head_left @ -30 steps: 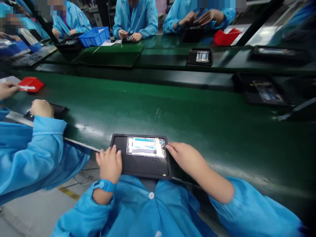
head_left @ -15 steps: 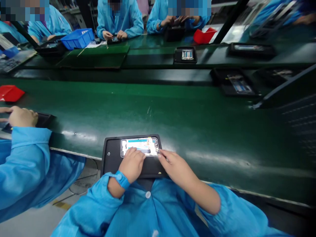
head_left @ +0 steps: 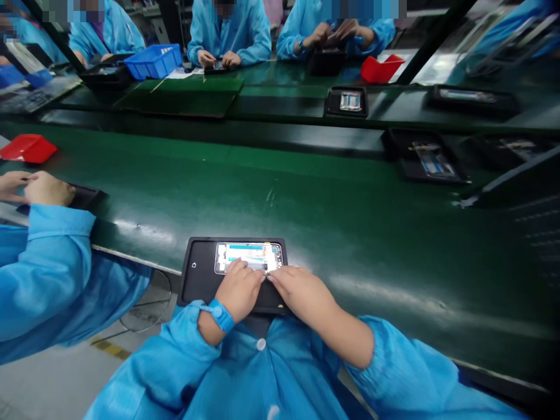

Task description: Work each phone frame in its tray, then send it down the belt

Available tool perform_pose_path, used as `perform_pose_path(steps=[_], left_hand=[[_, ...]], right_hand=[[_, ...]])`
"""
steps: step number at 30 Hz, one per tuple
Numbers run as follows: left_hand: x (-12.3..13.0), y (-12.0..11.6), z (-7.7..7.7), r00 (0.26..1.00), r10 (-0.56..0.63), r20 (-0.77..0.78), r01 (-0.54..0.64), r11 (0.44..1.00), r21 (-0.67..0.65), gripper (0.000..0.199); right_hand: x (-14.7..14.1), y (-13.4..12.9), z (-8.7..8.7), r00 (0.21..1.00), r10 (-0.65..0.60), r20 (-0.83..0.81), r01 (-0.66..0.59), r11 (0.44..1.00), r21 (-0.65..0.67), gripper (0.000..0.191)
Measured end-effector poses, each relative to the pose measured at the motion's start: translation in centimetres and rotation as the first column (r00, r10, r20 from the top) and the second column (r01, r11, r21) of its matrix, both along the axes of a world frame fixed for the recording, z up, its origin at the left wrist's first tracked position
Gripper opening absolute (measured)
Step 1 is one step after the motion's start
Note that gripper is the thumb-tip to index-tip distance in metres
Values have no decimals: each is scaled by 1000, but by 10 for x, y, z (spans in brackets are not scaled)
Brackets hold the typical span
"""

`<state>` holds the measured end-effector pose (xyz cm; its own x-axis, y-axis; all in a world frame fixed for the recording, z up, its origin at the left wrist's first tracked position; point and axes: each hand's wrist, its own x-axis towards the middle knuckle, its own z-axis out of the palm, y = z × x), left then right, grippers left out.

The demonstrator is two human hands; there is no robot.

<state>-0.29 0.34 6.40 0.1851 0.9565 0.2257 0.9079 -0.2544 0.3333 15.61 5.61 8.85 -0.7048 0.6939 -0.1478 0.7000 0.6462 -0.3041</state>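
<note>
An opened phone (head_left: 245,251) with its inner parts showing lies in a black tray (head_left: 203,286) at the table's front edge. My left hand (head_left: 240,291), with a blue band at its wrist, rests over the phone's lower edge, fingers stretched across it. Beside it, my right hand (head_left: 301,291) reaches over the phone's lower right part. Its thumb and fingertips are pressed together close to my left thumb. Whether something small sits between those right fingertips is hidden.
A co-worker's hands (head_left: 48,188) work at another black tray on the left, near a red bin (head_left: 28,149). Across the green table (head_left: 227,181) stand trays with opened phones (head_left: 433,160), a blue crate (head_left: 155,61) and a red bin (head_left: 381,69). Other people sit opposite.
My right hand has moved left along the phone's lower edge, and its fingertips now meet near my left thumb. My left hand stays on the phone. The view has shifted slightly.
</note>
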Motion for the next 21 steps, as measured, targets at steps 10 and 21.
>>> perform_pose_path(steps=[10, 21], left_hand=[[11, 7, -6, 998, 49, -39, -44, 992, 120, 16], [11, 10, -3, 982, -35, -184, 37, 999, 8, 13]], right_hand=[[7, 13, -9, 785, -504, -361, 375, 849, -372, 25], [-13, 3, -16, 200, -691, -694, 543, 668, -509, 36]])
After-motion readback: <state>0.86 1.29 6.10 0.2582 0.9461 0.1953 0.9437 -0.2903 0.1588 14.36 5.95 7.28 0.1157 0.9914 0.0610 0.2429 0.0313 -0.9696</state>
